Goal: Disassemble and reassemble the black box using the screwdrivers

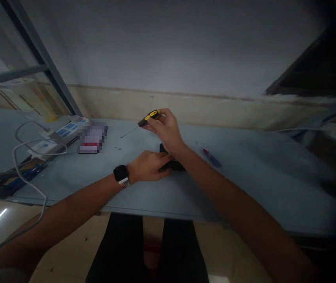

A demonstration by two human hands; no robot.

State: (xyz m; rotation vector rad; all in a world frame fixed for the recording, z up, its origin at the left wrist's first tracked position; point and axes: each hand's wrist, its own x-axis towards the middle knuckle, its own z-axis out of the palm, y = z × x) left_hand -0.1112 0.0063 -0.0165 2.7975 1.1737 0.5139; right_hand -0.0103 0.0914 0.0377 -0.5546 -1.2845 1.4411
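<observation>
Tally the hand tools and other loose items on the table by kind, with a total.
Screwdrivers: 2, a yellow-and-black screwdriver in the right hand, a red-and-blue screwdriver lying loose
Black object under the left hand: 1
Power strip: 1
Total: 4

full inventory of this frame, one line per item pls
screwdriver: 1, yellow and black handle, in the right hand, raised above the table
black object: 1, black, on the table under both hands, kind unclear
second screwdriver: 1, blue and red, lying on the table right of the hands
phone: 1, screen blurred, table's left part
power strip: 1, white with blue, far left
cable: 1, white, looping off the left edge
table: 1, pale grey
watch: 1, black, left wrist
left hand: on the black object
right hand: gripping the screwdriver
</observation>
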